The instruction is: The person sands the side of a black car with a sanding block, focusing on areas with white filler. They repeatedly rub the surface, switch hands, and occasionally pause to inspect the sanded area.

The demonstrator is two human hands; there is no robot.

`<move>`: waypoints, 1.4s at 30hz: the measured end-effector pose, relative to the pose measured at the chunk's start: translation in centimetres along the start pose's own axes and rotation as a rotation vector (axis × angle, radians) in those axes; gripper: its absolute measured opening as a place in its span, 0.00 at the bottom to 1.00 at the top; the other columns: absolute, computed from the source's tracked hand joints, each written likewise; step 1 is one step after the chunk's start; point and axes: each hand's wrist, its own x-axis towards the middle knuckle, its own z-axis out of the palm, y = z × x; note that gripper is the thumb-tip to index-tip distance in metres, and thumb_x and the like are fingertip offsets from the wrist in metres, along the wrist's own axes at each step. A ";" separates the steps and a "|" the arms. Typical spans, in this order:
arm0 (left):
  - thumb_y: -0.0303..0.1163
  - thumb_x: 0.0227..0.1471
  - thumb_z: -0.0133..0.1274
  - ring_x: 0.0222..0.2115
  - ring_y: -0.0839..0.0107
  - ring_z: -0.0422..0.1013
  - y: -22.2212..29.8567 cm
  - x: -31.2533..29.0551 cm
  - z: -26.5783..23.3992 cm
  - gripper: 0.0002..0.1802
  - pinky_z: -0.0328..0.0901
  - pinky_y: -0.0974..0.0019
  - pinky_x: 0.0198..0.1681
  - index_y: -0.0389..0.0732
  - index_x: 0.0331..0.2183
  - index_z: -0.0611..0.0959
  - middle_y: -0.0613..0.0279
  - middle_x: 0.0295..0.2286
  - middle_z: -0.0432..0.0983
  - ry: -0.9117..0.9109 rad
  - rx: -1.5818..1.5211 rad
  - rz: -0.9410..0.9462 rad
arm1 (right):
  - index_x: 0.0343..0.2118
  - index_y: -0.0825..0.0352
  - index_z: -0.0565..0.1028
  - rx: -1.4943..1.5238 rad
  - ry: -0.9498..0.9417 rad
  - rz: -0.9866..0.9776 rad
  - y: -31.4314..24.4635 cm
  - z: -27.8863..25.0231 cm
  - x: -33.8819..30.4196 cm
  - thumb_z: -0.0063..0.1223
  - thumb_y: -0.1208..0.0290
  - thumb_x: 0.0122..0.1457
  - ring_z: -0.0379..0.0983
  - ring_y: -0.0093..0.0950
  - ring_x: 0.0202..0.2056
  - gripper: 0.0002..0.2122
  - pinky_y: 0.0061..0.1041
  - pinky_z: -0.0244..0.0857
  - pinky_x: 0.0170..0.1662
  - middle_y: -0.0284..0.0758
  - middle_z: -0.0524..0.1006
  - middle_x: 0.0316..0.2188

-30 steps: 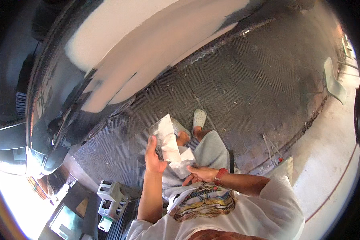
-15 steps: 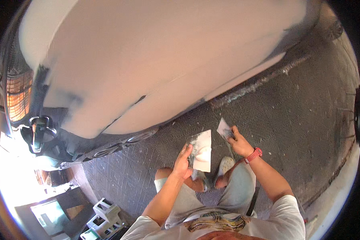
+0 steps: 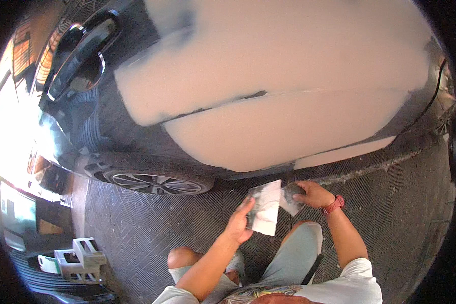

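Note:
A dark car (image 3: pixel 126 142) stands before me, its side broadly coated with pale beige filler (image 3: pixel 309 71). A thin dark gap (image 3: pixel 228 104) runs across that coating. My left hand (image 3: pixel 239 220) grips a flat rectangular putty board (image 3: pixel 266 210) smeared with pale and dark patches, tilted up below the car's sill. Close to the board's right edge, my right hand (image 3: pixel 315 194) pinches a small thin spreader (image 3: pixel 291 198), grey and stained. Whether the spreader touches the board I cannot tell. A red watch (image 3: pixel 334 204) is on my right wrist.
The car's wheel (image 3: pixel 159 183) is left of my hands, and a black door handle (image 3: pixel 88 55) is farther up. A grey plastic step stool (image 3: pixel 83 258) stands at lower left beside a dark panel (image 3: pixel 30 213). The floor (image 3: pixel 137 228) is dark patterned tile.
My right hand has brought the spreader down and left, close beside the board, and turned it. The view has shifted, showing more of the wheel and door handle. Both hands keep their hold.

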 end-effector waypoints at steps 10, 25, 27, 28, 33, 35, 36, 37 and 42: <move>0.40 0.66 0.53 0.49 0.64 0.76 0.3 -3.9 -7.7 0.27 0.72 0.55 0.53 0.39 0.60 0.71 0.59 0.51 0.78 0.140 0.233 0.072 | 0.51 0.68 0.73 1.406 -0.007 0.093 -7.2 3.8 -1.2 0.67 0.75 0.59 0.80 0.22 0.41 0.19 0.25 0.73 0.49 0.31 0.82 0.43; 0.48 0.71 0.42 0.55 0.64 0.68 -3.5 -0.6 -4.1 0.31 0.60 0.61 0.62 0.33 0.63 0.68 0.53 0.56 0.72 0.176 0.606 0.474 | 0.63 0.41 0.72 -0.636 0.398 -0.227 -14.8 8.9 -6.7 0.53 0.74 0.55 0.65 0.44 0.63 0.31 0.65 0.54 0.62 0.38 0.71 0.60; 0.48 0.72 0.41 0.56 0.64 0.67 -3.0 -1.0 -3.4 0.31 0.60 0.61 0.62 0.33 0.63 0.68 0.52 0.56 0.72 0.173 0.694 0.507 | 0.63 0.40 0.72 -0.684 0.287 -0.276 -14.7 10.1 -8.3 0.53 0.74 0.55 0.63 0.43 0.64 0.30 0.65 0.52 0.63 0.37 0.70 0.60; 0.47 0.72 0.41 0.56 0.64 0.67 -2.9 -1.0 -3.2 0.30 0.60 0.61 0.61 0.33 0.62 0.68 0.51 0.57 0.71 0.170 0.736 0.525 | 0.62 0.40 0.72 -0.711 0.230 -0.303 -14.9 10.1 -9.0 0.53 0.74 0.55 0.63 0.43 0.64 0.30 0.67 0.50 0.63 0.37 0.69 0.60; 0.45 0.69 0.47 0.58 0.55 0.69 -3.8 0.5 -5.6 0.30 0.61 0.50 0.65 0.38 0.63 0.66 0.52 0.59 0.69 0.339 0.060 0.598 | 0.62 0.38 0.72 -0.791 0.144 -0.289 -15.9 7.4 -11.8 0.51 0.76 0.56 0.59 0.41 0.67 0.31 0.70 0.41 0.66 0.35 0.68 0.61; 0.45 0.69 0.46 0.59 0.55 0.68 -2.8 0.4 -6.1 0.30 0.63 0.50 0.63 0.39 0.64 0.66 0.52 0.60 0.68 0.212 0.174 0.501 | 0.62 0.36 0.72 -0.660 0.218 -0.338 -17.2 6.6 -11.7 0.52 0.78 0.54 0.57 0.40 0.69 0.33 0.70 0.37 0.68 0.34 0.66 0.63; 0.45 0.69 0.46 0.59 0.55 0.68 -2.4 0.0 -4.6 0.30 0.64 0.50 0.62 0.38 0.64 0.65 0.52 0.60 0.68 0.111 0.159 0.424 | 0.61 0.40 0.73 -0.520 0.261 -0.382 -18.6 6.1 -11.8 0.53 0.80 0.54 0.57 0.46 0.68 0.32 0.71 0.43 0.67 0.38 0.63 0.66; 0.43 0.70 0.45 0.59 0.55 0.68 -2.5 0.2 -4.4 0.29 0.64 0.51 0.62 0.38 0.64 0.65 0.52 0.60 0.68 0.155 0.163 0.337 | 0.63 0.42 0.72 -0.341 0.241 -0.390 -19.1 6.2 -11.3 0.52 0.82 0.53 0.56 0.48 0.69 0.33 0.66 0.47 0.67 0.42 0.61 0.67; 0.42 0.68 0.49 0.55 0.62 0.72 -1.5 -0.5 -1.0 0.28 0.66 0.55 0.60 0.37 0.62 0.69 0.56 0.57 0.72 -0.085 0.132 0.311 | 0.67 0.51 0.65 -0.393 0.328 -0.099 -13.9 9.3 -9.9 0.51 0.81 0.55 0.60 0.53 0.66 0.33 0.45 0.62 0.66 0.57 0.61 0.64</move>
